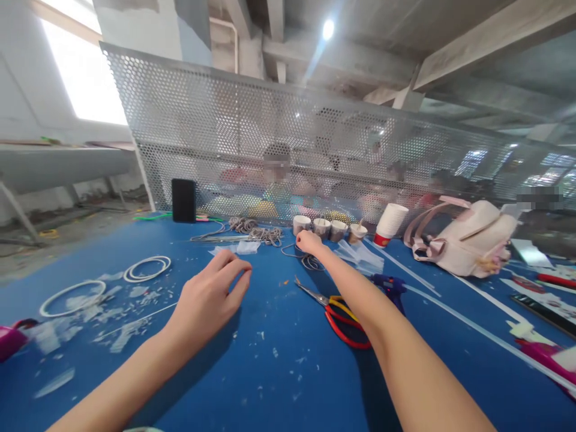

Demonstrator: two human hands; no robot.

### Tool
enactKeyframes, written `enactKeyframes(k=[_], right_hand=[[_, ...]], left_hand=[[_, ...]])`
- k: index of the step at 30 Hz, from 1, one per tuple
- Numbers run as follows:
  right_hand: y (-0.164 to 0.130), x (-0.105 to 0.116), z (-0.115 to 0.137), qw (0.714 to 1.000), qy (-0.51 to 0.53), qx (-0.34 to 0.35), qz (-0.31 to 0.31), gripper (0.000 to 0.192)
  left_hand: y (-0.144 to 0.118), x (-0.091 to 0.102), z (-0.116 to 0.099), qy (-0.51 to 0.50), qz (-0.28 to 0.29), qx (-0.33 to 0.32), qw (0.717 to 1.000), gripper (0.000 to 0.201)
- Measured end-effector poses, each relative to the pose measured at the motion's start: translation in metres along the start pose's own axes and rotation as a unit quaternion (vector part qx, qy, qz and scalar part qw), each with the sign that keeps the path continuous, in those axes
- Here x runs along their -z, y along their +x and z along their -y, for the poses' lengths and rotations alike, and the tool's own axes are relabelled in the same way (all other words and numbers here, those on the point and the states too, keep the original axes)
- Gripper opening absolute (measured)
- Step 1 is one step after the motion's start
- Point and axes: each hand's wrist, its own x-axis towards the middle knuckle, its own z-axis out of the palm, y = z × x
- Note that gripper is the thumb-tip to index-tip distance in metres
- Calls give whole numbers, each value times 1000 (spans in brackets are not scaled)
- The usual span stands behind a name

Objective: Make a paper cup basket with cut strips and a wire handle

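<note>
My left hand (213,288) hovers above the blue table with its fingers bent and the thumb apart, nothing visible between them. Stretched far forward, my right hand (309,242) has its fingers curled together at the front of the leftmost paper cup (302,223); what they hold, if anything, is hidden. Just below it lies a loop of thin grey cord (310,262). Scissors (335,306) with red and yellow handles rest partly under my right forearm. More paper cups (338,230) with small contents stand to the right of that hand.
White rings (147,269) and plastic scraps lie left. Bundled grey cord (265,234) and a black phone-like slab (184,200) are at the back. Right stand stacked cups (391,223), a blue glue gun (390,285) and a pink backpack (472,237). A perforated metal screen (216,120) borders the table.
</note>
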Motion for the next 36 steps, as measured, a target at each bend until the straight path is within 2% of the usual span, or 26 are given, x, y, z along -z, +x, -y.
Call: enactKeyframes(k=[4, 9, 11, 15, 20, 23, 26, 30, 33, 36], right_hand=[[12, 3, -1, 1000, -14, 2, -9, 31], [13, 7, -3, 1000, -11, 6, -8, 31], [8, 2, -1, 1000, -3, 13, -5, 30], [-1, -4, 4, 999, 19, 23, -26, 31], [0, 17, 5, 994, 78, 45, -67, 31], [-5, 31, 9, 986, 129, 70, -77, 27], [-29, 37, 21, 974, 187, 112, -62, 13], [-88, 33, 44, 944, 266, 196, -14, 19], [-129, 28, 55, 921, 304, 243, 15, 13], [-151, 24, 57, 893, 359, 271, 28, 7]], left_hand=[[7, 6, 7, -20, -21, 37, 999, 25], [13, 7, 9, -101, -23, 73, 992, 19], [10, 2, 6, -124, -8, 73, 990, 19], [-3, -16, -8, -129, 62, 59, 988, 19], [-18, -33, -24, -122, 141, 54, 981, 20], [-17, -35, -24, -132, 138, 80, 978, 18], [-13, -33, -22, -169, 101, 124, 973, 18], [-9, -29, -21, -219, 66, 175, 958, 30], [-10, -27, -24, -218, 58, 165, 960, 32], [-11, -26, -28, -198, 50, 145, 968, 24]])
